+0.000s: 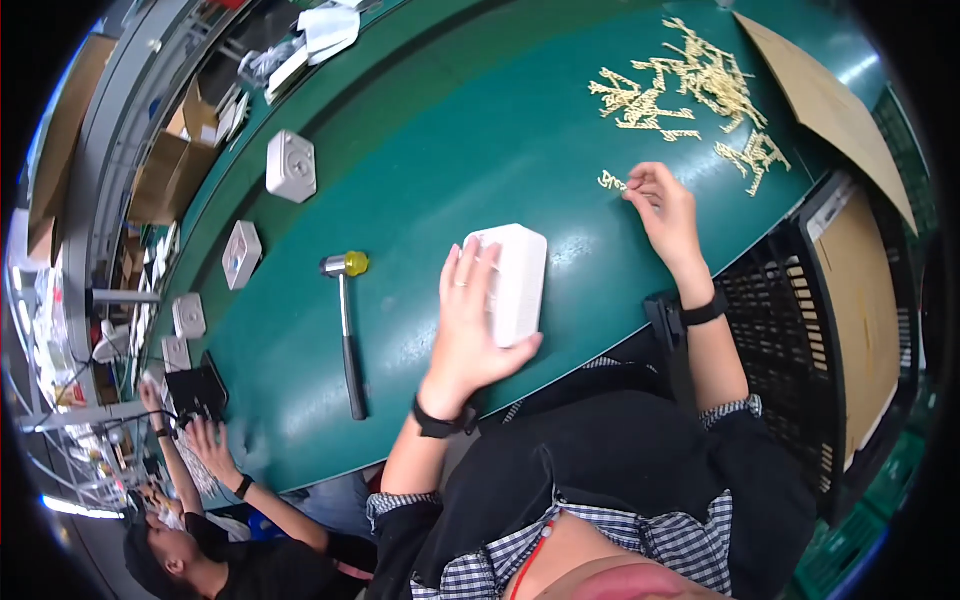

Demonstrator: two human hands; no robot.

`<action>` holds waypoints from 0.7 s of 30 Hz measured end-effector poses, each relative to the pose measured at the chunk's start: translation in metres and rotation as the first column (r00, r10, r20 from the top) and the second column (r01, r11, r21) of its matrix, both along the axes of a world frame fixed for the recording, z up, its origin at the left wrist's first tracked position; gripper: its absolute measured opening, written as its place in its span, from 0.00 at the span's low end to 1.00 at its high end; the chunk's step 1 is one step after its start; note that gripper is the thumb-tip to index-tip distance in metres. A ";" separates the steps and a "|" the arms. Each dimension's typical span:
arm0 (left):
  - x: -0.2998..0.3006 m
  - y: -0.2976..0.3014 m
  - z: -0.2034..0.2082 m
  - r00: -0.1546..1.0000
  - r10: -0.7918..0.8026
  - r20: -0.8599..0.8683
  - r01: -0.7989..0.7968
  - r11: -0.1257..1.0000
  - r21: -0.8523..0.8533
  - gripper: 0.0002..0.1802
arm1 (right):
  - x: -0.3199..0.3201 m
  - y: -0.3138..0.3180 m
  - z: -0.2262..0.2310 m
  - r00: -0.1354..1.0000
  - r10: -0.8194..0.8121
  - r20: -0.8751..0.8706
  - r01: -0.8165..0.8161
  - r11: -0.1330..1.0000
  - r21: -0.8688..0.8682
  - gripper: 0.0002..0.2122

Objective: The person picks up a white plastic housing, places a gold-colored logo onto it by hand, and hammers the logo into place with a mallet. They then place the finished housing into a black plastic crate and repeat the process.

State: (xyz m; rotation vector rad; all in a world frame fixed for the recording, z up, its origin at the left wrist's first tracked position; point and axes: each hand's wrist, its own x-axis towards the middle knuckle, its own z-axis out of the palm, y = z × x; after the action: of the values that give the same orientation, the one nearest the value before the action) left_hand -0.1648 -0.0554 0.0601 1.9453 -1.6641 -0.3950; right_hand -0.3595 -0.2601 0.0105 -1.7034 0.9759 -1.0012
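My left hand (465,325) grips a white plastic housing (522,280) with rounded corners, which is at the middle of the green table in front of me. Its fingers lie over the far left side of the housing, and the thumb is at the near end. Farther right, my right hand (668,215) is closed in a pinch on a small cream-coloured plastic piece (609,182) with a jagged outline. The piece sticks out to the left of the fingertips. Beyond that hand lies a loose pile of similar cream pieces (715,85).
A mallet (347,320) with a yellow head end lies left of my left hand. More white housings (291,166) stand along the far left. A co-worker's hand (212,452) is at lower left. Black crate (775,310) and cardboard sheet (830,110) are at right.
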 end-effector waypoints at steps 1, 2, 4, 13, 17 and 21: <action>0.021 0.006 -0.004 0.912 -0.060 -0.407 0.027 0.996 -0.085 0.48 | 0.003 0.005 0.005 1.000 0.024 -0.004 -0.024 1.000 0.004 0.09; 0.037 0.010 -0.008 0.664 -0.144 -0.734 0.011 0.983 -0.183 0.45 | 0.008 0.010 0.011 0.990 0.077 0.117 -0.086 0.994 0.075 0.10; 0.058 0.014 -0.019 0.631 -0.101 -0.769 -0.024 0.989 -0.149 0.42 | 0.015 0.024 0.027 0.925 0.148 0.350 -0.227 0.954 0.198 0.11; 0.076 0.010 -0.002 0.967 -0.010 -0.256 -0.050 0.972 -0.228 0.19 | 0.047 0.063 0.077 0.771 0.591 0.238 -0.562 0.806 -0.184 0.14; 0.034 0.016 0.045 0.994 -0.020 -0.107 -0.030 0.896 -0.443 0.14 | 0.063 0.071 0.083 0.726 0.688 0.012 -0.638 0.680 -0.362 0.14; 0.017 0.032 0.040 0.970 -0.120 -0.213 0.018 0.905 -0.425 0.14 | 0.066 0.081 0.082 0.644 0.764 -0.042 -0.669 0.535 -0.516 0.16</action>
State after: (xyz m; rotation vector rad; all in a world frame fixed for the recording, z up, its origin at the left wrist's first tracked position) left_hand -0.1474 -0.0238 0.0999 1.4649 -1.5179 -0.2534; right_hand -0.2933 -0.1790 0.0927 -2.0975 -0.2109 -0.8294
